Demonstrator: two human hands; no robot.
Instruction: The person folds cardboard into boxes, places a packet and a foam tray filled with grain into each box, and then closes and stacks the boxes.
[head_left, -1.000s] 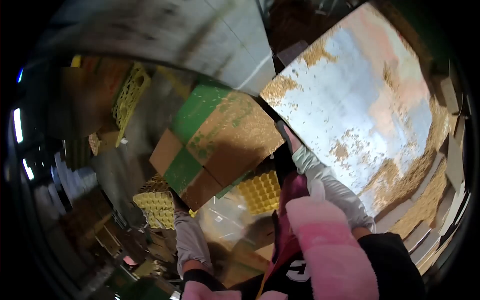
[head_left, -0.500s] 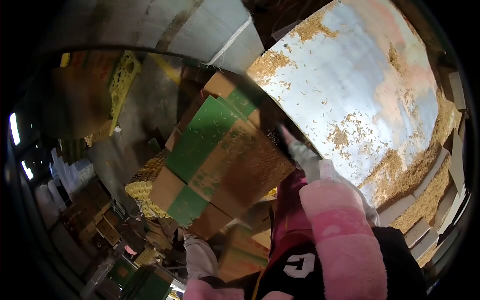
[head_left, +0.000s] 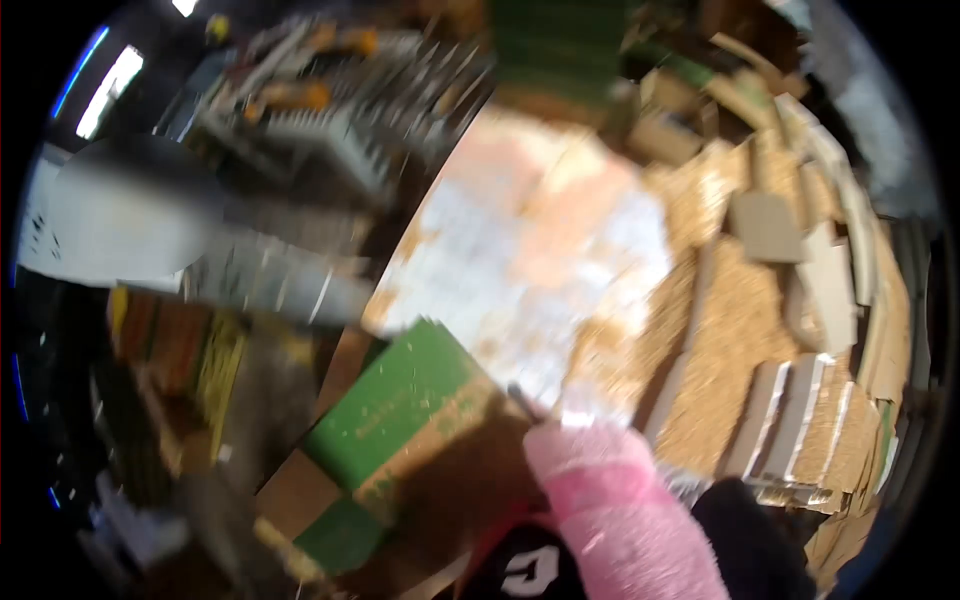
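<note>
A green and brown cardboard box (head_left: 393,402) sits tilted at lower centre, with pale flecks on its top. My right hand (head_left: 530,402) is at the box's right edge, close to the lower edge of a pale white and pink board (head_left: 490,260). Motion blur smears its fingers, so their grip cannot be made out. A pink fluffy sleeve (head_left: 625,510) covers that forearm. My left hand does not show. Brown loose shavings lie on parts of the board.
Cardboard dividers (head_left: 785,420) stand among loose shavings (head_left: 735,350) at the right. A grey-white surface (head_left: 270,275) extends at the left, above a yellow tray (head_left: 218,375). Blurred racks (head_left: 340,130) are at the upper left.
The view has swung up and right, bringing more shavings and dividers into sight. The box appears lower and further left. My left sleeve has left the view.
</note>
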